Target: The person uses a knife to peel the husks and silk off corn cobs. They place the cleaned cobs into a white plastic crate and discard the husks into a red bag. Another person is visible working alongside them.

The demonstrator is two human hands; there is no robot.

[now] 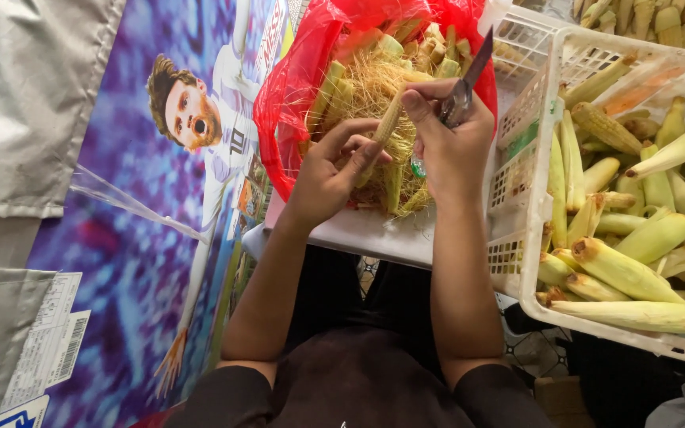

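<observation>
Both hands are working close together at the middle of the head view, over a heap of husks. Her or his left hand [334,170] is curling its fingers around the lower end of a slim baby corn [388,120], pinching it between thumb and fingertips. From that hand the corn is running up toward one o'clock, and its tip is meeting the thumb of the right hand [449,143]. That right hand is closing around the handle of a knife [469,75], with the blade sticking out toward one o'clock, past the knuckles and over the bag's rim. Whether the blade is touching the corn, I cannot tell.

Right under the hands, husks and silk [374,91] are filling a red bag [287,103], which is sitting on a white tray [358,234]. At three o'clock from the hands, a white basket [529,238] is holding many unpeeled ears [624,269], lying mostly crosswise, just beside the tray. More ears are showing at one o'clock, in the top corner. At nine o'clock, a printed sheet [136,269] with a purple ground is spreading down the floor, and a grey tarp [17,103] is lying past it at the left edge. At six o'clock, the person's dark lap is filling the bottom.
</observation>
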